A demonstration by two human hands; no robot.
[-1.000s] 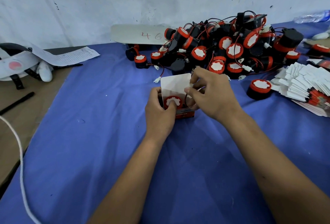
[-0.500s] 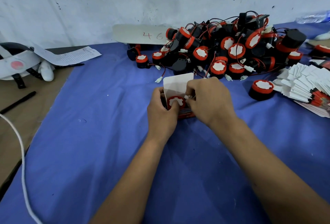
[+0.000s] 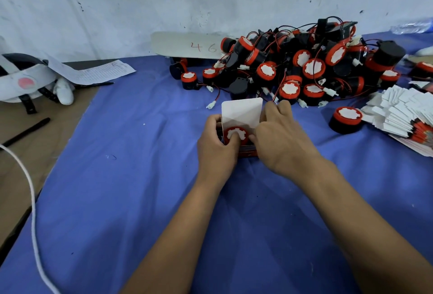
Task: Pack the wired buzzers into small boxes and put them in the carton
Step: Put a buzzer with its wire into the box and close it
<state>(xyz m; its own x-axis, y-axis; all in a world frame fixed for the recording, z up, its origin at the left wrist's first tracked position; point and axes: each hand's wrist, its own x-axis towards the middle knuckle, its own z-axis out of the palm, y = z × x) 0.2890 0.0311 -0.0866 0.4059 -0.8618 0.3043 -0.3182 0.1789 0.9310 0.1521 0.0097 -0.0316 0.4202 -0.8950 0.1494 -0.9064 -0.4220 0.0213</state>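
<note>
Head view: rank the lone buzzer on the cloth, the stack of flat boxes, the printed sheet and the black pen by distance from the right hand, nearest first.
From the right hand:
1. Lone buzzer, just to its right.
2. Stack of flat boxes, farther right, at the edge.
3. Printed sheet, far left, towards the wall.
4. Black pen, farthest left, off the cloth.

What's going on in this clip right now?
A person is boxing a round red-and-black wired buzzer. The left hand grips the small open cardboard box with the buzzer inside; the right hand works at the box's right side, lid flap still up. More buzzers are heaped behind on the blue tablecloth.
</note>
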